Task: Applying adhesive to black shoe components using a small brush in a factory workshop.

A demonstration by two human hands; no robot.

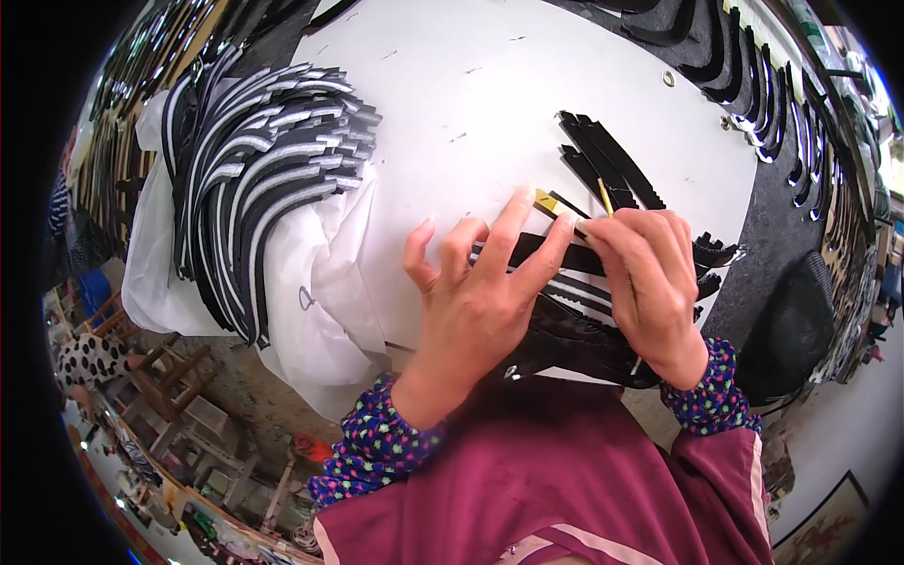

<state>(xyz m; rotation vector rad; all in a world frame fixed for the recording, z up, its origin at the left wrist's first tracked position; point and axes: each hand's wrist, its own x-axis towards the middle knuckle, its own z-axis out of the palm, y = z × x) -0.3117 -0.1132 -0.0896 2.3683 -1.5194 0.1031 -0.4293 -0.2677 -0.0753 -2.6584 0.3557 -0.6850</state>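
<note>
My left hand (485,292) lies with its fingers spread over the white tabletop and the black strips. Two of its fingertips rest at a narrow dark piece with a yellow end (545,200). Closed in a pinch, my right hand (652,282) holds a thin yellowish stick (605,196) that points up from the fingers; its other end shows below the palm. Dark straps (565,287), some with pale stripes, lie under and between both hands. Just beyond the right hand are several flat black strips (612,155). My palms hide part of the pile.
A large fanned stack of black and grey-white curved straps (273,160) sits on white plastic sheeting (325,254) at the left. Curved black pieces (739,71) line the far right edge of the white tabletop (452,104). A black mesh-like object (789,325) stands at the right. Wooden stools (174,377) are lower left.
</note>
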